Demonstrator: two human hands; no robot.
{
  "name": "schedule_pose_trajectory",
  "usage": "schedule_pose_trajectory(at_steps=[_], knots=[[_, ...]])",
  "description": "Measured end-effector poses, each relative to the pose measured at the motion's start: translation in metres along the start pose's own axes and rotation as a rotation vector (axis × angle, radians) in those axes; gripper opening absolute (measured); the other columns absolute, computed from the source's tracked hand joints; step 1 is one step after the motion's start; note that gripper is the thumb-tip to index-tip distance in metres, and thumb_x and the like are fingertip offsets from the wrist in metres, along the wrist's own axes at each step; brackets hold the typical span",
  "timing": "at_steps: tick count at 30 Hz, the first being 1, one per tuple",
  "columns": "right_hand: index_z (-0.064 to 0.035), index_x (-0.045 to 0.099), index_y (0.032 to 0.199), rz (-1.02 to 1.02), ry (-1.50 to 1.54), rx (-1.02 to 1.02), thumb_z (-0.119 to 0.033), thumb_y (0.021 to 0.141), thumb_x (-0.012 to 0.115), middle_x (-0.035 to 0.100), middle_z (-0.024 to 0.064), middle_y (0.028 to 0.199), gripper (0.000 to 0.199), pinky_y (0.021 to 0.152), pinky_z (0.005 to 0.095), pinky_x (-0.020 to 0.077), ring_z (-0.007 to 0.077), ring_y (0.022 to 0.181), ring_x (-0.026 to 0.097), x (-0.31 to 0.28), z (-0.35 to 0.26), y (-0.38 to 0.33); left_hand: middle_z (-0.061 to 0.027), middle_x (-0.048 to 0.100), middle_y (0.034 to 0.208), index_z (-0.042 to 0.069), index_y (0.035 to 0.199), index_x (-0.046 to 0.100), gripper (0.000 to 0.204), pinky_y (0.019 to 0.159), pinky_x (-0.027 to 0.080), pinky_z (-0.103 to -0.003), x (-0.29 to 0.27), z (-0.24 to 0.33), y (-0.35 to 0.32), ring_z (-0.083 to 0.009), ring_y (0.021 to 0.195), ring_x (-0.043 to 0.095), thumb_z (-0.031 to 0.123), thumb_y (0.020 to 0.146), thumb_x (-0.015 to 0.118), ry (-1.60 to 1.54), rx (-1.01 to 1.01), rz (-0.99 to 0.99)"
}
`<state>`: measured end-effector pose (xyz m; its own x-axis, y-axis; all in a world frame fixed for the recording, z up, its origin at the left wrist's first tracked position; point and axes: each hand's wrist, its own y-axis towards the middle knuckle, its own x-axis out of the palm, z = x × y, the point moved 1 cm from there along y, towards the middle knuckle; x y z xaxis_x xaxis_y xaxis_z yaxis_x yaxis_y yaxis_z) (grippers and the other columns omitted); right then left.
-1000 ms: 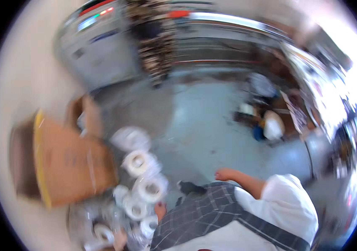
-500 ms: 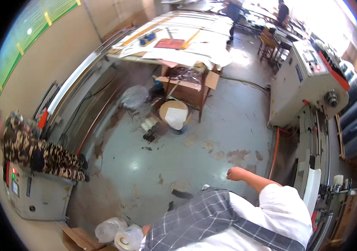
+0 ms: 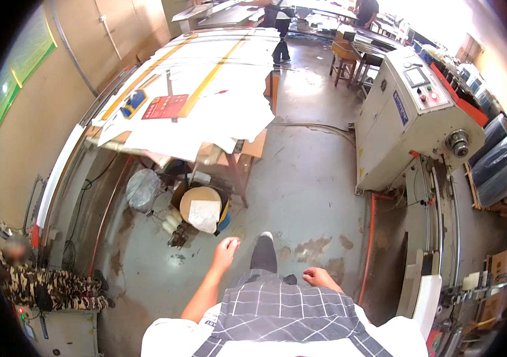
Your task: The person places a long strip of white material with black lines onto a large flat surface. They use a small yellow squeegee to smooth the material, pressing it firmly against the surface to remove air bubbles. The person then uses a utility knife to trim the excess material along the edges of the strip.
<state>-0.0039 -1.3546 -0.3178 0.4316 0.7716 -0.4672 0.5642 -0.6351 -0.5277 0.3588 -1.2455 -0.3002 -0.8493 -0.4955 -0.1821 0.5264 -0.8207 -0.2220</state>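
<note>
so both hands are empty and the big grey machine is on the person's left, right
Not quite. Both the left hand and the right hand are empty, but the head view shows the big grey machine on the person's right, not the left.

I'm standing in a factory workshop: stained grey concrete floor [image 3: 301, 190], long worktable covered in white sheets [image 3: 206, 95], big white boxy machine with a control panel [image 3: 411, 113], wooden stools [image 3: 345, 56], other workers at far tables.
</note>
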Motion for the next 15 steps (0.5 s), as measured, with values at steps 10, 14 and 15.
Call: schedule_pose_trajectory(at_steps=[10,14,15], knots=[[0.0003,0.068,0.110,0.231,-0.033,0.034,-0.026,0.088,0.065,0.072,0.0176,0.102,0.034,0.084,0.0369,0.0537,0.0288,0.095,0.070,-0.182,-0.062,0.152,-0.0045,0.068,0.106,0.003,0.117,0.063,0.029,0.083,0.047,-0.027,0.143,0.215,0.271,-0.0116,0.098,0.063,0.025,0.100,0.054,-0.228,0.089,-0.375],[0.0004,0.068,0.111,0.262,0.171,0.007,-0.021,0.089,0.067,0.073,0.0153,0.100,0.031,0.081,0.0335,0.0538,0.0231,0.091,0.070,-0.249,-0.089,0.216,-0.0030,0.068,0.106,0.005,0.117,0.063,0.027,0.084,0.047,-0.027,0.185,0.251,0.358,-0.0109,0.099,0.061,0.025,0.101,0.053,-0.291,0.046,-0.358],[0.0001,0.068,0.111,0.246,0.200,-0.001,-0.021,0.090,0.067,0.073,0.0141,0.099,0.030,0.081,0.0328,0.0536,0.0214,0.091,0.070,-0.271,-0.094,0.234,-0.0028,0.068,0.105,0.005,0.117,0.063,0.027,0.085,0.047,-0.028,0.193,0.254,0.378,-0.0109,0.100,0.061,0.024,0.101,0.053,-0.293,0.029,-0.344]])
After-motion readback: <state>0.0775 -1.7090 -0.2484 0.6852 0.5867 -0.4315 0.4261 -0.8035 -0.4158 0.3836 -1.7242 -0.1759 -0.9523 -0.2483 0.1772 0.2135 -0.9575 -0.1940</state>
